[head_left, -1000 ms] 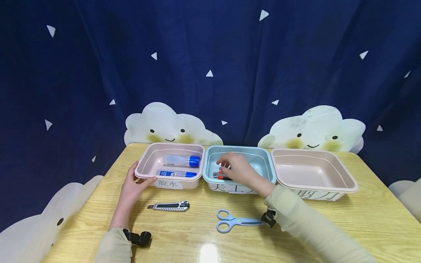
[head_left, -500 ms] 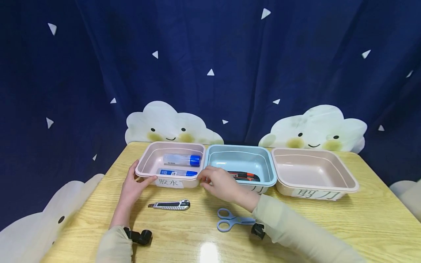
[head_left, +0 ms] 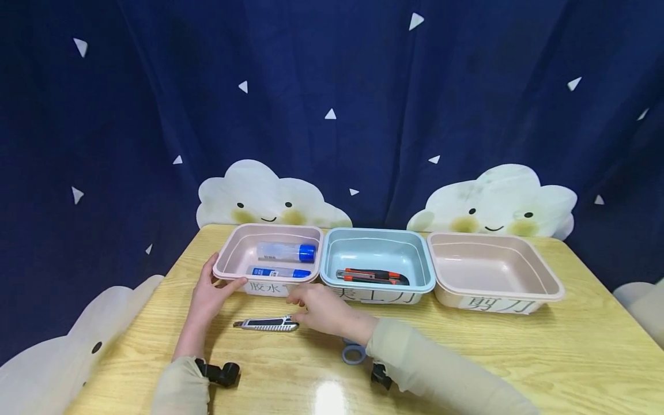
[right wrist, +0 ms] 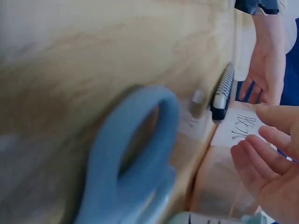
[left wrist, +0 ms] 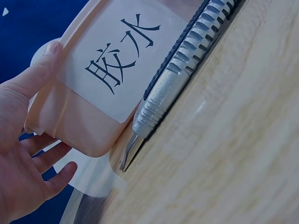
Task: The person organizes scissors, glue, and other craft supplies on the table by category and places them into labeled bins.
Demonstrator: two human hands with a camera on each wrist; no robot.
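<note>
My left hand (head_left: 207,297) rests at the near left corner of a pink bin (head_left: 228,271), thumb along the front and fingers at the side. Two blue-capped glue bottles, a wide one (head_left: 280,252) and a slimmer one (head_left: 277,272), lie in this bin. On the table before it lies a silver-and-black utility knife (head_left: 267,324). At the knife's right end hovers my right hand (head_left: 324,311), fingers loosely bent, nothing held; the right wrist view shows its palm (right wrist: 275,191). Blue scissors (head_left: 354,354) lie under my right forearm, mostly hidden.
A blue bin (head_left: 378,233) stands in the middle with red-and-black utility knives (head_left: 373,276) inside. To its right is a second pinkish bin (head_left: 493,237). All three bins carry paper labels on their fronts. Behind the wooden table (head_left: 467,357) hangs a dark blue curtain (head_left: 332,86).
My right hand has moved from over the blue bin left and toward me, down to the utility knife. Its forearm now covers most of the scissors. The left hand has stayed put.
</note>
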